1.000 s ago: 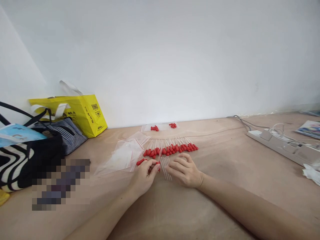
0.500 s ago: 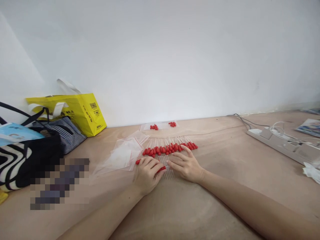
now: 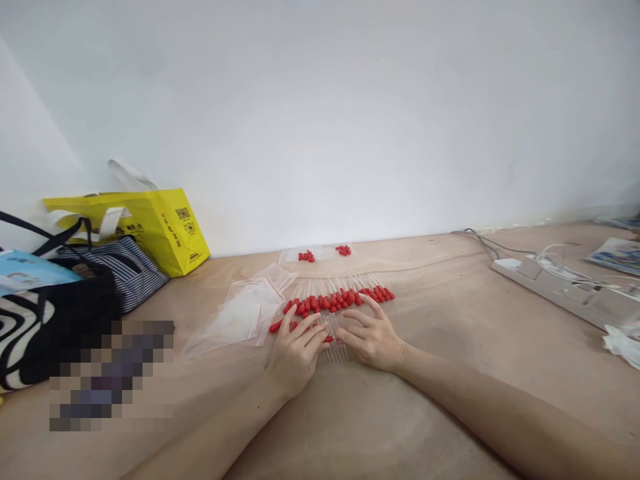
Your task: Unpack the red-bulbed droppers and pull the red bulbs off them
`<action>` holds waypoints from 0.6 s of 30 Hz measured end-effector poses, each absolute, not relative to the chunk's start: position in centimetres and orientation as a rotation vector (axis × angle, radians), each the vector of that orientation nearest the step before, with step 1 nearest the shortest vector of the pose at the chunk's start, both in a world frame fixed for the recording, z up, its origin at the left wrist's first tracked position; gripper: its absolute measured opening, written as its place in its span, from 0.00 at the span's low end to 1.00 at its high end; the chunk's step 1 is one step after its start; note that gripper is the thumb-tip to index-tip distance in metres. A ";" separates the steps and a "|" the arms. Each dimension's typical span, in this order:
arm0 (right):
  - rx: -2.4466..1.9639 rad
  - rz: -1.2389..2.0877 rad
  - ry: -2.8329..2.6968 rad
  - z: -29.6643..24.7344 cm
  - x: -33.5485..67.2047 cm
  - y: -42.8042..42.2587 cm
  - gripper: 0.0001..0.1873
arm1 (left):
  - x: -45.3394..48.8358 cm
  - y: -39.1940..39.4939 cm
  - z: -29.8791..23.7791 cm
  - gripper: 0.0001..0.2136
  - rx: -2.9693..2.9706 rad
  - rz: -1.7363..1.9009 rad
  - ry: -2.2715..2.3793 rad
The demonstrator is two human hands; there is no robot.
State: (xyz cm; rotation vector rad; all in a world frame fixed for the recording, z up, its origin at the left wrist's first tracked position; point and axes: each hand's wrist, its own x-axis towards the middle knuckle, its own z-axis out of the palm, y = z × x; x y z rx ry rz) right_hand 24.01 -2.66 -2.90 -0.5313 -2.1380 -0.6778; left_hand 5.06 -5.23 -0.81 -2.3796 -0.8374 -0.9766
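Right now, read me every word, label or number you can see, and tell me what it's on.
Nothing reads clearly.
Yellow bag: a QR code and dark print, too small to read.
Blue packet: faint marks, blurred.
Printed sheet: too blurred to read.

On your tan counter point(image 3: 450, 347) a row of red-capped droppers point(image 3: 340, 298) lies at the middle, clear zip bags point(image 3: 245, 313) just left of it, red caps point(image 3: 307, 256) near the far edge. A yellow bag point(image 3: 150, 227) and a striped bag point(image 3: 125, 267) stand at the far left; a white power strip point(image 3: 560, 290) lies toward the right edge.
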 end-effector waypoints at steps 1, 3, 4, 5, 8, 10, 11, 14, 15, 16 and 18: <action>-0.537 -0.675 -2.139 -3.0 24.1 -2.7 0.10 | 5.0 -5.3 -0.8 0.10 -2.366 -0.983 -0.834; -0.546 -0.672 -2.136 -3.0 24.1 -2.8 0.10 | 5.0 -5.6 -0.7 0.10 -2.333 -0.995 -0.827; -0.547 -0.674 -2.135 -3.0 24.2 -2.9 0.09 | 5.0 -5.7 -0.7 0.10 -2.320 -0.997 -0.831; -0.548 -0.676 -2.135 -3.0 24.2 -3.0 0.09 | 4.9 -5.9 -0.6 0.11 -2.317 -0.991 -0.838; -0.562 -0.674 -2.139 -2.9 24.1 -3.2 0.07 | 4.9 -6.2 -0.2 0.11 -2.340 -0.944 -0.878; -0.572 -0.663 -2.144 -2.9 24.1 -3.2 0.07 | 4.9 -6.4 0.0 0.11 -2.361 -0.913 -0.896; -0.572 -0.658 -2.145 -2.9 24.0 -3.2 0.07 | 4.9 -6.5 0.1 0.11 -2.370 -0.906 -0.902; -0.568 -0.641 -2.140 -2.8 23.9 -3.2 0.07 | 5.0 -6.5 0.2 0.11 -2.385 -0.920 -0.916; -0.565 -0.634 -2.138 -2.8 24.0 -3.1 0.07 | 5.0 -6.5 0.1 0.11 -2.389 -0.929 -0.920; -0.565 -0.627 -2.133 -2.8 24.0 -3.1 0.07 | 4.9 -6.5 0.1 0.11 -2.392 -0.938 -0.927; -0.595 -0.605 -2.108 -2.6 24.3 -3.1 0.08 | 4.6 -6.4 0.0 0.11 -2.389 -0.958 -0.951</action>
